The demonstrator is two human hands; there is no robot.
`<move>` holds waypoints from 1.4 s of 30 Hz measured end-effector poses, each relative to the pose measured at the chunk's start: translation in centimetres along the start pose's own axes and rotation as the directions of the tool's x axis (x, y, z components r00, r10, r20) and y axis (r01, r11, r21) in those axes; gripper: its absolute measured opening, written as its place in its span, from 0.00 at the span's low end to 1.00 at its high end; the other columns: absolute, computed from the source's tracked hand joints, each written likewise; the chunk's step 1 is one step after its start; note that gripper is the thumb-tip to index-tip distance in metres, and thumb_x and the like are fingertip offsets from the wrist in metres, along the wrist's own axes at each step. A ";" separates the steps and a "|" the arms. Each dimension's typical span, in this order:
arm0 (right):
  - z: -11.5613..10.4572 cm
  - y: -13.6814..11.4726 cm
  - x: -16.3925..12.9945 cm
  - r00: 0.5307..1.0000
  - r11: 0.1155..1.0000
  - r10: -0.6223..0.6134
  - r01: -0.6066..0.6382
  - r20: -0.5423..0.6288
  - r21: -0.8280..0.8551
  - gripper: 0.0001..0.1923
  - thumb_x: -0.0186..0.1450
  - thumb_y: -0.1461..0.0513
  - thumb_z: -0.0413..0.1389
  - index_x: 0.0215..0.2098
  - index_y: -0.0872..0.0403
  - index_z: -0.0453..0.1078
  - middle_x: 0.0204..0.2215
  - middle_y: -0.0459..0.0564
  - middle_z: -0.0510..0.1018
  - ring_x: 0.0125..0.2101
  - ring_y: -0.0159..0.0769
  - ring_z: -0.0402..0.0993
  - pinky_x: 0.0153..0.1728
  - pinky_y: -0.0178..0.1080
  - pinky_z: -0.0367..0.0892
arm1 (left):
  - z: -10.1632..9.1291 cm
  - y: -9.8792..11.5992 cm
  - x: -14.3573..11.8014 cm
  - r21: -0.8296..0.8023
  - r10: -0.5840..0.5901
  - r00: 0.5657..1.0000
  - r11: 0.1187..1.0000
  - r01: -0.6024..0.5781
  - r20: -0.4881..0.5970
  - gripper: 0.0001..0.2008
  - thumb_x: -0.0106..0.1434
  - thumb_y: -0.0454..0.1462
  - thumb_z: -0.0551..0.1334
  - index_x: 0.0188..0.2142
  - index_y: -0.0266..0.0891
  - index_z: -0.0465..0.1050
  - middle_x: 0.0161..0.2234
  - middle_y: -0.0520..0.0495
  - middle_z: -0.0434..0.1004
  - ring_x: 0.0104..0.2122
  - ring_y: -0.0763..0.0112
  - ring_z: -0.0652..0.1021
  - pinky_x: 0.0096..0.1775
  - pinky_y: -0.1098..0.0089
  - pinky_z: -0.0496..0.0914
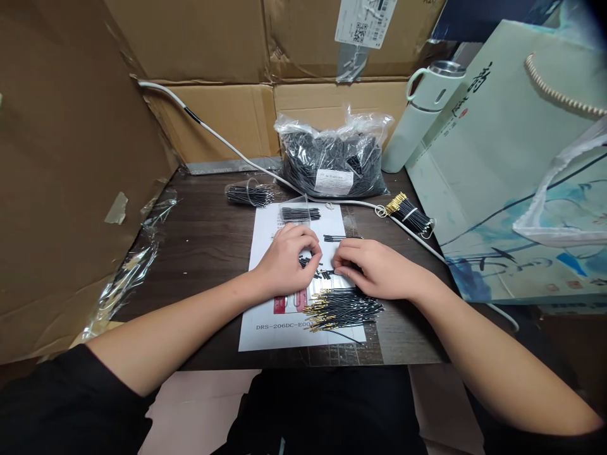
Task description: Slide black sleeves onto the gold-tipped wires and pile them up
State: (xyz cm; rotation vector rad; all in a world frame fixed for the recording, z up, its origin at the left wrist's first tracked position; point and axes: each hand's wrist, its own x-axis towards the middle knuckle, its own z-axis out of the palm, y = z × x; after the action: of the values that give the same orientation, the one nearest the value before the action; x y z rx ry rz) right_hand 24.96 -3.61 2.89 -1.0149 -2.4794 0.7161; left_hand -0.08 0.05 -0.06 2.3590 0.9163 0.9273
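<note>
Over a white printed sheet, my left hand is closed, thumb and forefinger curled into a pinch; whatever lies between the tips is too small to make out. Small black tube pieces lie under and beside its fingers. Facing it, my right hand pinches a thin black wire whose end points toward the left hand. Just below the hands spreads a loose pile of black wires with gold terminals. A few black wires lie above my right hand.
A bundle of black pieces lies on the sheet's far part, another bundle beyond its left corner. Behind stands a clear bag of black parts. A white cable crosses the table. At right are a tied wire bundle, a bottle and a paper bag.
</note>
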 end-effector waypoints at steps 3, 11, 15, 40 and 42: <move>-0.6 0.0 -0.1 0.999 1.000 0.004 -0.003 -0.047 0.027 0.06 0.76 0.66 0.55 0.40 0.52 0.71 0.36 0.50 0.77 0.35 0.39 0.73 0.38 0.42 0.67 | -0.2 0.2 0.0 -0.005 0.006 1.000 1.000 -0.006 0.016 0.04 0.62 0.30 0.68 0.35 0.41 0.79 0.43 0.44 0.83 0.45 0.56 0.79 0.52 0.51 0.72; -0.8 0.7 -0.2 0.946 0.992 0.126 -0.110 -0.300 0.069 0.04 0.79 0.63 0.53 0.44 0.51 0.68 0.33 0.47 0.77 0.31 0.37 0.69 0.35 0.41 0.64 | -0.1 0.0 -0.1 0.002 0.011 0.996 1.000 -0.011 0.088 0.05 0.65 0.32 0.69 0.32 0.42 0.81 0.46 0.45 0.83 0.48 0.54 0.78 0.56 0.47 0.69; -0.5 0.6 -0.1 0.940 0.985 0.157 -0.127 -0.302 0.117 0.04 0.78 0.62 0.55 0.44 0.51 0.70 0.35 0.48 0.78 0.34 0.38 0.72 0.38 0.42 0.66 | -0.2 -0.1 -0.1 0.010 0.005 0.993 1.000 -0.006 0.119 0.05 0.68 0.31 0.67 0.36 0.41 0.79 0.47 0.45 0.84 0.48 0.54 0.77 0.54 0.49 0.68; -0.5 0.3 -0.1 0.928 0.998 0.062 -0.046 -0.366 0.053 0.05 0.75 0.63 0.58 0.40 0.52 0.74 0.32 0.47 0.79 0.31 0.36 0.72 0.35 0.41 0.68 | 0.3 -0.3 0.1 -0.319 -0.161 0.984 0.939 0.126 -0.083 0.05 0.71 0.36 0.70 0.44 0.41 0.86 0.42 0.46 0.89 0.41 0.63 0.86 0.47 0.61 0.79; -0.5 0.4 -0.1 0.931 0.998 0.058 -0.044 -0.361 0.047 0.05 0.75 0.64 0.58 0.40 0.52 0.74 0.32 0.47 0.78 0.31 0.36 0.72 0.35 0.41 0.67 | 0.3 -0.3 0.1 -0.313 -0.151 0.985 0.943 0.116 -0.088 0.04 0.71 0.36 0.71 0.44 0.42 0.86 0.41 0.46 0.89 0.41 0.63 0.86 0.47 0.61 0.79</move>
State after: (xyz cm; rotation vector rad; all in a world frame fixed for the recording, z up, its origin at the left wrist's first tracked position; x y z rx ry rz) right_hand 25.48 -3.30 3.08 -1.0910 -2.1207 0.5319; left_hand 0.08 0.27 -0.37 1.9762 0.8899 1.0695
